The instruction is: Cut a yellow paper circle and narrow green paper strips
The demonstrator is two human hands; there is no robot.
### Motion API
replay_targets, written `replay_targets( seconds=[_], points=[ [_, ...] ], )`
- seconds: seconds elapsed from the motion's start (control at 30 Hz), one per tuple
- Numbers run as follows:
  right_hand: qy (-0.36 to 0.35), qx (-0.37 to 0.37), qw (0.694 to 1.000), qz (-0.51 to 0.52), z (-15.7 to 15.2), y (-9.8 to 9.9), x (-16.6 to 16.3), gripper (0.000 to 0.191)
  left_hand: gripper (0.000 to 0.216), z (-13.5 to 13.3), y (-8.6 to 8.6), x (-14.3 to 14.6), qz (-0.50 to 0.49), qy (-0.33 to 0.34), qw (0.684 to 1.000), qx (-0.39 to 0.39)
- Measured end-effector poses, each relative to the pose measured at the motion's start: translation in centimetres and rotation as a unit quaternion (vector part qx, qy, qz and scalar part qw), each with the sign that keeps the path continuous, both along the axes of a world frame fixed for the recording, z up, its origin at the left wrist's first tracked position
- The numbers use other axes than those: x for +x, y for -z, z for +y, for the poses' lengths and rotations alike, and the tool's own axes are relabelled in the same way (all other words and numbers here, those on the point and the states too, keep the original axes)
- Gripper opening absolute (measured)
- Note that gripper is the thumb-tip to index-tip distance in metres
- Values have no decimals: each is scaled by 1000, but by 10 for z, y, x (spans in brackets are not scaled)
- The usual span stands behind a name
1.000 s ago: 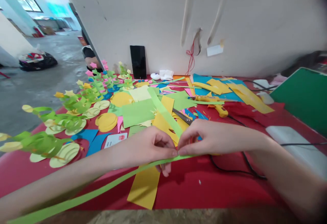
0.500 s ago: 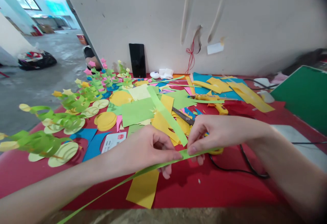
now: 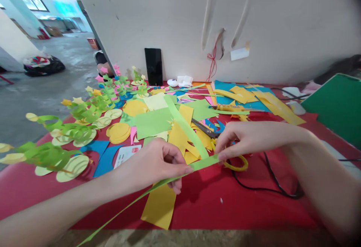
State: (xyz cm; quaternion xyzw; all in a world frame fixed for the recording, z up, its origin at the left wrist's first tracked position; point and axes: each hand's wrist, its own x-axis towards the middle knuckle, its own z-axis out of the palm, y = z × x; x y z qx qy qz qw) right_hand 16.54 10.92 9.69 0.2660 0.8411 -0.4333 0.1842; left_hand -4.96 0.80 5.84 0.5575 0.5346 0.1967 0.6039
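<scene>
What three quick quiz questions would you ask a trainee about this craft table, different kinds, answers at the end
1. True or false: the left hand and the right hand both pinch the green paper strip.
2. Which thing leans upright against the wall? A) black phone B) glass bottle C) wooden ruler
3. What colour is the paper sheet lying on the table just below the left hand?

Key: 1 true; 2 A; 3 yellow.

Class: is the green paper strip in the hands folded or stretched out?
Stretched out: the green strip runs straight between left hand and right hand, both pinching it.
</scene>
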Motion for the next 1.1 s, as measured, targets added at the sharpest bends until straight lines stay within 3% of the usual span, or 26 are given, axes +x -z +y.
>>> replay_targets(
  seconds=[0.2,0.33,0.4,0.53,0.8,0.93,1.0,1.1],
  points=[
    [-13,22,999,40,-20,4,-15,37,22,-1,6,4,-13,20,1000,-1],
    [6,-105,992,70,-30,6,-23,30,23,-3,3,8,14,32,999,37],
    [3,-134,988,70,-28,5,-21,31,25,-3,1,8,49,34,995,77],
    [3,-81,995,56,-13,-1,-8,33,30,-6,-4,-1,111,-5,986,123],
    [4,-81,997,21,0,0,-3,34,28,-3,1,-5,58,-43,997,40],
    [10,-20,999,37,-10,6,-12,33,26,-3,7,-1,35,-38,998,39],
    [6,-27,998,58,-18,8,-18,31,24,-4,8,1,29,-30,998,42],
    [24,-97,991,87,-30,10,-28,30,25,-5,7,6,49,-18,997,65]
  ],
)
